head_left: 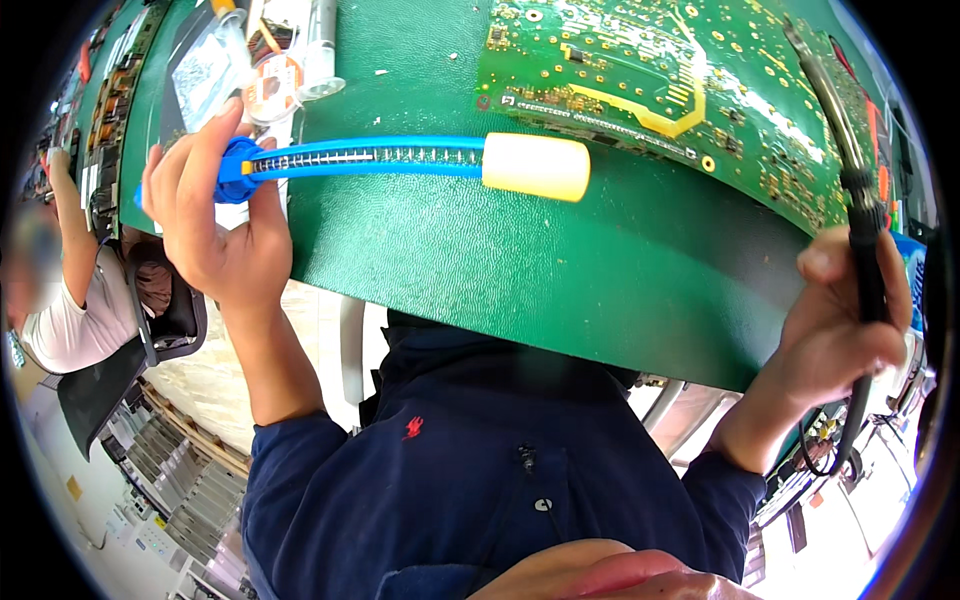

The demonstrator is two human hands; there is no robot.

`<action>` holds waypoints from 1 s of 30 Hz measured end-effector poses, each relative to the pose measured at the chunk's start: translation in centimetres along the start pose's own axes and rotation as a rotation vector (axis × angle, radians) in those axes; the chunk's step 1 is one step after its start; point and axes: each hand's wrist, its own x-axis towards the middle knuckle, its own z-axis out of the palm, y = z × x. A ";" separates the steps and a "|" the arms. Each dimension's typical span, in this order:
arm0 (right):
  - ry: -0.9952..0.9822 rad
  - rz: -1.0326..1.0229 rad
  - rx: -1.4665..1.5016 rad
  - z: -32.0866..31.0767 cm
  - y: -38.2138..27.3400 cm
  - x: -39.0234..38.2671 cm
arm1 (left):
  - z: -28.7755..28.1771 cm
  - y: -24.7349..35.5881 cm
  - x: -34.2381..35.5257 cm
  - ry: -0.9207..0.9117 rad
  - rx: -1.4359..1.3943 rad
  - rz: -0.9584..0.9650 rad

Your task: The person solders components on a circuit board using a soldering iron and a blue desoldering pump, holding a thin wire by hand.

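My left hand [225,215] is closed around the blue end of a desoldering pump [390,155]. The pump lies nearly level above the near side of the green mat, a spring showing through its slotted barrel and its pale yellow nozzle to the right. In my right hand [835,320] is a soldering iron [866,225], gripped by its black handle, with its metal shaft slanting up and left over the right part of a large green circuit board [640,75]. Whether the iron's tip touches the board, I cannot tell. The pump's nozzle is apart from the board.
Beyond my left hand are a small round spool [272,85], a clear syringe-like tube [320,50] and a clear plastic bag [208,75]. The green mat [450,260] ends at a curved near edge. A cable [852,435] hangs below the iron. At the left sits another person [85,310].
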 end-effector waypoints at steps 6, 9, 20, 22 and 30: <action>0.006 0.024 0.012 1.1 -2.2 1.0 | -3.2 3.2 1.1 -0.171 -0.160 0.038; -0.154 -0.015 0.333 1.1 -2.9 0.7 | -4.3 5.5 2.1 -0.328 -0.259 0.182; -0.261 0.017 0.840 1.8 -5.6 -1.6 | -3.4 10.8 2.7 -0.413 -0.228 0.314; -0.190 0.019 0.839 1.6 -5.9 -2.0 | -3.7 11.3 3.0 -0.419 -0.194 0.311; -0.186 0.055 0.772 3.3 -5.7 -3.3 | -3.8 13.9 3.1 -0.596 -0.200 0.276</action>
